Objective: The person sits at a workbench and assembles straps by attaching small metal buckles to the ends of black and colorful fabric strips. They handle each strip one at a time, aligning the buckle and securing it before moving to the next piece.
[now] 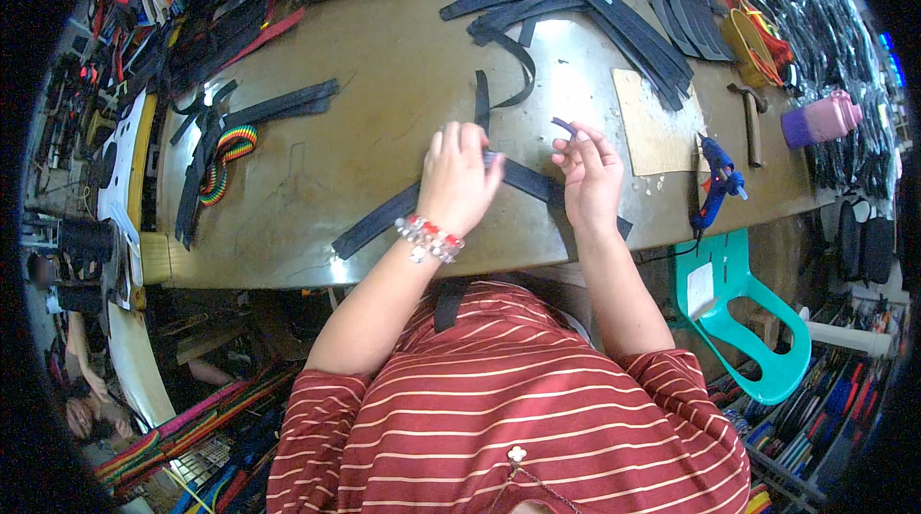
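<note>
My left hand (455, 176), with a beaded bracelet at its wrist, closes over the middle of a black webbing strap piece (376, 222) whose arms spread across the table. Its fingers hide the spot where the arms meet; a bit of something bluish shows by the thumb. To the right, my right hand (589, 173) is raised a little, pinching a short dark purple strip (564, 125) between thumb and fingers. A narrow black strap (526, 72) curls on the table just beyond my hands.
Black straps (614, 20) lie in a bundle at the far side. A beige board (657, 120), a blue glue gun (715, 183), a hammer (752, 125) and a purple-pink bottle (820, 119) are on the right. More straps with a rainbow band (228, 159) lie left. A green chair (753, 332) stands below.
</note>
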Tool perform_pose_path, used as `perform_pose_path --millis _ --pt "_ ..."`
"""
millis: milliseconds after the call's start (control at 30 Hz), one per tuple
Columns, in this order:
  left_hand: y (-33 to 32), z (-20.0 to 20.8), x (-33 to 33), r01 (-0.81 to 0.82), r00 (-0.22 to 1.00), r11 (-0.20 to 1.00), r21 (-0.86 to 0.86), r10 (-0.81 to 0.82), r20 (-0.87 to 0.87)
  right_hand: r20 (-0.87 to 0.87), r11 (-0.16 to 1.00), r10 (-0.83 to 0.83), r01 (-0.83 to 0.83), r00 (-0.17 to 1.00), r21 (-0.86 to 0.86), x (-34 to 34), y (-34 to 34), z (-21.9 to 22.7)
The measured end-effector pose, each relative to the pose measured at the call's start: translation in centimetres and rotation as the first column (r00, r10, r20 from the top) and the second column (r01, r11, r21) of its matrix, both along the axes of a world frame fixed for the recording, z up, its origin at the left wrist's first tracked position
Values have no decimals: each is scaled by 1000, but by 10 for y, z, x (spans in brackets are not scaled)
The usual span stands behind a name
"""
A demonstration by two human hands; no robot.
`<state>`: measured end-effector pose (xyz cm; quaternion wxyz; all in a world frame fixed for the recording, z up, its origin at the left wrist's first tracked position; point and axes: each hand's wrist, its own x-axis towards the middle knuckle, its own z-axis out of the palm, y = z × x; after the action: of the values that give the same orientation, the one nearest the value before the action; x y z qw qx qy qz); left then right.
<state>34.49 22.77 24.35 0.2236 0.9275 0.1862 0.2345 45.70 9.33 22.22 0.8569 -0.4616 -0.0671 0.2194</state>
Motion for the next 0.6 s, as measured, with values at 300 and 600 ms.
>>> perform_pose_path --millis 300,600 --pt "13 -13 -23 7 999 998 -58 -4 51 68 947 246 -225 967 -227 3 2 7" --pt "49 23 -62 -53 995 652 -756 -30 -95 408 455 879 -176 247 -873 14 27 82"
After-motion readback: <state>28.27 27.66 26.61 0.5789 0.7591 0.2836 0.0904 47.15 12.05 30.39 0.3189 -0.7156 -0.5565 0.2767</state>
